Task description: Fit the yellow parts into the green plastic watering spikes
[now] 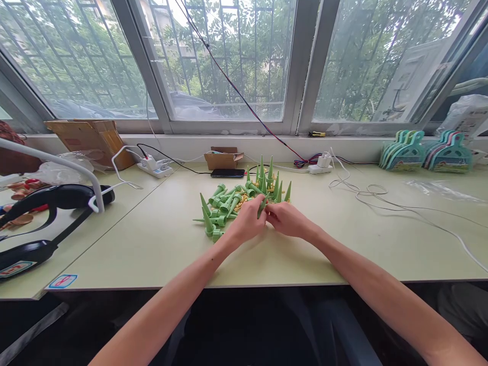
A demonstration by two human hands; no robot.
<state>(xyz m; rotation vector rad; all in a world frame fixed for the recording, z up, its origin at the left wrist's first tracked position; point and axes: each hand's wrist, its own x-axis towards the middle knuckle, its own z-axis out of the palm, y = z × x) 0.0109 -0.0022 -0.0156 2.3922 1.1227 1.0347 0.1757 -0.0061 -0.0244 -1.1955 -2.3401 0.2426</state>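
Over the table's middle, my left hand (249, 219) is closed around a green plastic spike (262, 206), whose body shows between the fingers. My right hand (285, 218) meets it fingertip to fingertip; its fingers are pinched at the spike's end, and what they grip is hidden. A heap of loose green spikes (224, 201) with round collars lies left of my hands. Behind them, several more green spikes (270, 173) stand upright. Small yellow pieces (241, 203) are scattered among the heap and around the upright spikes.
A black phone (227, 173) lies before a small open cardboard box (223, 158). Power strips (154, 166) and cables (366, 192) run along the back and right. A black headset-like strap (57, 195) lies left. Colourful dustpan-shaped items (404, 151) stand far right.
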